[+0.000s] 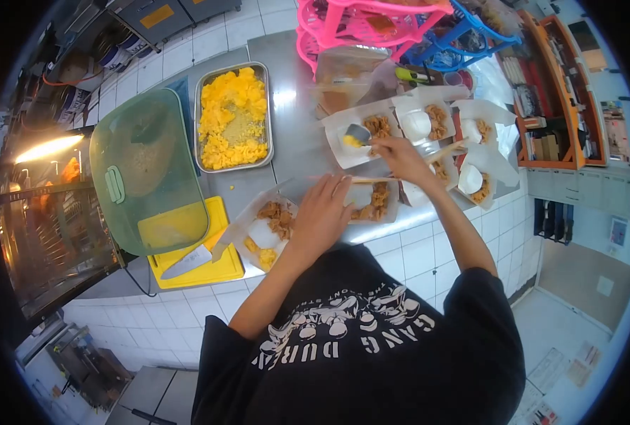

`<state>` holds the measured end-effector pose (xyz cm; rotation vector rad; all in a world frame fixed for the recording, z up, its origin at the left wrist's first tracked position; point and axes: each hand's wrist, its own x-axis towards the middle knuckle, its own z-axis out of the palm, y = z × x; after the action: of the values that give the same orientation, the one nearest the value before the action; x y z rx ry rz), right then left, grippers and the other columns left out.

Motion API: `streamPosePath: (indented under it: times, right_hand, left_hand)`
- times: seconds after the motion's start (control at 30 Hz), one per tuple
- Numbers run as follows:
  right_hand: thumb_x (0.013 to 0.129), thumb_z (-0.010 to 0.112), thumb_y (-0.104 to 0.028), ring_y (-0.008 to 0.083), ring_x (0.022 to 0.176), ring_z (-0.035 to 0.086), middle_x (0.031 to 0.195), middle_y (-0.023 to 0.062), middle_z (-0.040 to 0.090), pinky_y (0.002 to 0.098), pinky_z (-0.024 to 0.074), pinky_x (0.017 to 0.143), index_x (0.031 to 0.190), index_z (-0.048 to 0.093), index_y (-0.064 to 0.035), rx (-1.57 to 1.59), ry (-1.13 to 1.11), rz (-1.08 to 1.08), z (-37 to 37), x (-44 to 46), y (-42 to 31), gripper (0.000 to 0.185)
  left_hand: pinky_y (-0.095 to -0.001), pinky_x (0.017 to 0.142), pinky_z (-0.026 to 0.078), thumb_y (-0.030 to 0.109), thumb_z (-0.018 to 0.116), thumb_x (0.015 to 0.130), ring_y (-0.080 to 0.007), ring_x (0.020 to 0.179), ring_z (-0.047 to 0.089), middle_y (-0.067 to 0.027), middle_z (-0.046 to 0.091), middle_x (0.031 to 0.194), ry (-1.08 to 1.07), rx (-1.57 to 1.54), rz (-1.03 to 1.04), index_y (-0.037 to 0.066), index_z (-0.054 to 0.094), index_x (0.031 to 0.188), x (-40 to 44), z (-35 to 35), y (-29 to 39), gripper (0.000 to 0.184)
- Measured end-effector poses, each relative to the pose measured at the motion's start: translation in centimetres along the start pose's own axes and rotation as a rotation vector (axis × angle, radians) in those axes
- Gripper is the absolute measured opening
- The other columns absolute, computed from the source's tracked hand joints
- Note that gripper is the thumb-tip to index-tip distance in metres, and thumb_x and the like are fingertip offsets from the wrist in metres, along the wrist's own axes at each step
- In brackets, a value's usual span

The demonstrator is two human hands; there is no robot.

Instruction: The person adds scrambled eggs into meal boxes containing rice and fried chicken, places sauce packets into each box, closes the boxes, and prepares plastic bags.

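Note:
My right hand [402, 159] is closed around a serving spoon whose dark bowl [357, 134] carries some yellow scrambled egg. The spoon is over an open paper box [338, 150] with brown fried pieces; my fingers hide most of its handle. My left hand [323, 216] lies with fingers stretched out across the edges of two near boxes. Left of it, one box [238, 228] contains white rice, brown pieces and yellow egg. To its right, another box [389, 210] shows brown pieces and something white. Several more boxes with rice and brown pieces stand at the right.
A metal tray [269, 152] of scrambled egg sits on the steel counter [290, 131]. Left are a green translucent lid [141, 134], a yellow cutting board [219, 269] and a knife [187, 262]. Pink [371, 35] and blue [449, 49] racks stand at the back.

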<state>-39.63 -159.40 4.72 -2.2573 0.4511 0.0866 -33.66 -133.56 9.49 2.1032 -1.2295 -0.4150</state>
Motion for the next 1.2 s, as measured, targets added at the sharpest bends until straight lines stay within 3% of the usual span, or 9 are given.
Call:
streamPosePath:
  times: [0.03,0.17,0.43,0.5,0.6,0.73,0.8,0.87,1.2]
  right_hand:
    - [0.092,0.054,-0.008,0.0345,0.088,0.066,0.077,0.0132,0.063,0.0427,0.0521,0.077,0.123,0.062,-0.0033,-0.129,0.042,-0.253,1.2,-0.6,0.1,0.033]
    - [0.086,0.057,-0.003,0.0361,0.087,0.063,0.1,0.0161,0.06,0.0444,0.0512,0.077,0.126,0.062,-0.0078,-0.421,-0.066,-0.185,2.8,-2.8,-1.4,0.041]
    - [0.098,0.055,-0.014,0.0246,0.073,0.061,0.084,0.0113,0.064,0.0345,0.048,0.065,0.119,0.065,-0.0031,-0.058,0.166,-0.255,0.7,-1.5,-2.6,0.026]
    - [0.097,0.06,-0.021,0.0148,0.073,0.056,0.078,0.0054,0.064,0.03,0.0457,0.069,0.113,0.068,0.0019,0.32,0.162,0.213,-2.2,-1.2,-9.7,0.029]
    - [0.097,0.06,-0.023,0.0098,0.072,0.049,0.075,-0.0003,0.057,0.0267,0.0422,0.068,0.117,0.067,0.0014,0.394,0.136,0.224,-0.2,2.9,-14.5,0.032]
    - [0.095,0.055,-0.017,0.0295,0.076,0.067,0.081,0.0129,0.068,0.0432,0.0496,0.066,0.105,0.069,0.0002,-0.05,0.295,-0.389,10.5,13.4,-15.8,0.025]
    - [0.09,0.051,-0.01,0.0393,0.086,0.067,0.092,0.0191,0.068,0.0489,0.0528,0.073,0.097,0.066,0.0006,-0.362,0.266,-0.405,14.1,17.7,-16.4,0.02]
    - [0.09,0.05,-0.008,0.0396,0.086,0.067,0.096,0.0209,0.067,0.0488,0.0533,0.073,0.097,0.065,0.0012,-0.459,0.241,-0.329,16.1,19.1,-18.5,0.019]
    - [0.084,0.053,-0.007,0.0387,0.081,0.068,0.091,0.023,0.067,0.0476,0.0555,0.071,0.089,0.065,0.0024,-0.749,0.015,-0.221,23.9,21.6,-19.4,0.016]
  left_hand:
    - [-0.0428,0.106,0.042,0.016,0.067,0.087,-0.0366,0.129,0.048,-0.0177,0.054,0.135,-0.012,-0.002,-0.012,-0.002,0.054,0.13,-0.9,0.4,0.3,0.049]
    - [-0.043,0.105,0.042,0.015,0.067,0.087,-0.0362,0.128,0.049,-0.0175,0.055,0.134,0.02,0.033,-0.057,-0.001,0.055,0.128,-2.0,1.3,0.3,0.046]
    - [-0.0424,0.104,0.043,0.019,0.065,0.089,-0.035,0.126,0.051,-0.0182,0.055,0.133,0.076,-0.126,-0.044,-0.001,0.055,0.13,-2.9,0.0,-0.6,0.046]
    - [-0.0422,0.103,0.044,0.019,0.065,0.09,-0.0348,0.123,0.054,-0.0186,0.056,0.131,0.081,-0.168,-0.102,0.0,0.055,0.129,-3.4,-3.0,-1.3,0.045]
    - [-0.0416,0.088,0.052,0.021,0.065,0.091,-0.034,0.1,0.066,-0.0185,0.067,0.112,0.222,-0.26,-0.244,0.002,0.061,0.121,-3.5,-8.5,-4.1,0.036]
    - [-0.0416,0.075,0.054,0.027,0.065,0.091,-0.0328,0.082,0.07,-0.0172,0.071,0.087,0.409,-0.124,-0.535,0.0,0.068,0.102,-3.5,-11.9,-14.8,0.029]
    - [-0.0419,0.075,0.054,0.029,0.063,0.091,-0.0343,0.082,0.069,-0.0175,0.071,0.083,0.363,-0.068,-0.583,0.0,0.069,0.096,-4.3,-9.6,-21.1,0.03]
    - [-0.0406,0.075,0.054,0.034,0.063,0.091,-0.032,0.079,0.07,-0.0156,0.072,0.083,-0.012,-0.119,-0.712,-0.001,0.07,0.086,-4.5,-7.6,-24.9,0.036]
    - [-0.0358,0.076,0.054,0.034,0.055,0.095,-0.0209,0.074,0.071,-0.0087,0.074,0.08,0.094,-0.61,-0.834,0.001,0.07,0.083,-4.6,-4.3,-25.9,0.039]
